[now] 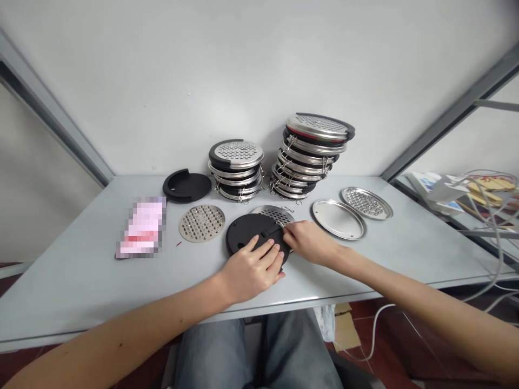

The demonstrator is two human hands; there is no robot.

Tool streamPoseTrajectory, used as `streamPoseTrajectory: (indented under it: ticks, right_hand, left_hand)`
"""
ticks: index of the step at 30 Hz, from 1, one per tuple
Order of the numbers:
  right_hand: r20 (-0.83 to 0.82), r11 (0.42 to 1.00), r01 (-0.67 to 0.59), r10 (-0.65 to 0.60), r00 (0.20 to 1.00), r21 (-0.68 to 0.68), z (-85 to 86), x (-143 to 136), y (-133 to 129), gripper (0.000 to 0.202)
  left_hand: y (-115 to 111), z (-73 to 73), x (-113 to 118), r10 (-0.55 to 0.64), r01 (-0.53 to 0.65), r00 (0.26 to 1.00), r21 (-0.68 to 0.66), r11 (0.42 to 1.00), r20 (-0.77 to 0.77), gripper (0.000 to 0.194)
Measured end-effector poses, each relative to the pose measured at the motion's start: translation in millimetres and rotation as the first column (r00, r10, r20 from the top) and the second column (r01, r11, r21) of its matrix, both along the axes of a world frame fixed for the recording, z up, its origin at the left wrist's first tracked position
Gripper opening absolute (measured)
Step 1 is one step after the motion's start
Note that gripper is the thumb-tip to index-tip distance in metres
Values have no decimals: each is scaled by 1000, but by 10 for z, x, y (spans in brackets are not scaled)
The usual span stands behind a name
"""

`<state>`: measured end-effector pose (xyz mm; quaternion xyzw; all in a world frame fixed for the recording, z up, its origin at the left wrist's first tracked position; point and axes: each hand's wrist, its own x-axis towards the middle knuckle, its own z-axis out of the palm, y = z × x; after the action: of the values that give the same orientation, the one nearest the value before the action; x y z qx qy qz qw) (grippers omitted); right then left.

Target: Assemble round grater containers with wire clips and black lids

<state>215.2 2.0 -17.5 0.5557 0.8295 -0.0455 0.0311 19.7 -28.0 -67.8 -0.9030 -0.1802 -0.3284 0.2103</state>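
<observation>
My left hand (255,267) grips a black round plastic holder (239,229), its fingers spread across the face and the thumb at the near edge. At the holder's right edge, my right hand (306,240) is closed in a pinch; what its fingertips hold is hidden. A perforated metal grater disc (273,212) lies partly covered behind the holder, with a small wire clip (287,209) beside it. To the left lies a flat round grater plate (201,223). A second black holder (188,186) with a raised curved rim rests farther back.
Two stacks of grater assemblies, a shorter one (237,167) and a taller one (312,156), stand against the wall. On the right lie a shallow metal lid (339,219) and a grater disc (367,202). A blurred pink item (141,227) is at left. Cables (492,227) hang beyond the table's right end.
</observation>
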Motion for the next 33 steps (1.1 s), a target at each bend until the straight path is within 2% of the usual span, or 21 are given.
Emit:
streamPoseTrajectory:
  ticks: [8,14,18,21,24,28,33]
  right_hand:
    - [101,998,34,-38,994,46,37,-176,6,29]
    - [94,1000,-3,5,996,-23,135,-3,100,34]
    - [-102,996,-47,40,994,-71,196,150,117,35]
    - [-280,989,-113,82,956,-97,235,260,156,39]
    - [-320,994,-110,109,941,17,253,436,242,38]
    - [-336,977,4,69,939,213,206,722,410,36]
    - [-347,958,137,-43,937,252,-2,903,559,36]
  left_hand:
    - [-8,19,-1,-6,6,1000,3,1000,-1,26]
    - [-66,35,20,-29,28,999,3,1000,37,27]
    - [-62,37,17,-23,23,1000,-25,999,14,29]
    - [-44,57,10,-27,29,999,-58,998,36,29]
    - [-27,87,-1,-24,29,998,-99,995,50,29]
    - [-5,126,-18,-26,34,998,-128,991,61,29]
    - [33,209,-50,-13,32,993,-158,987,121,28]
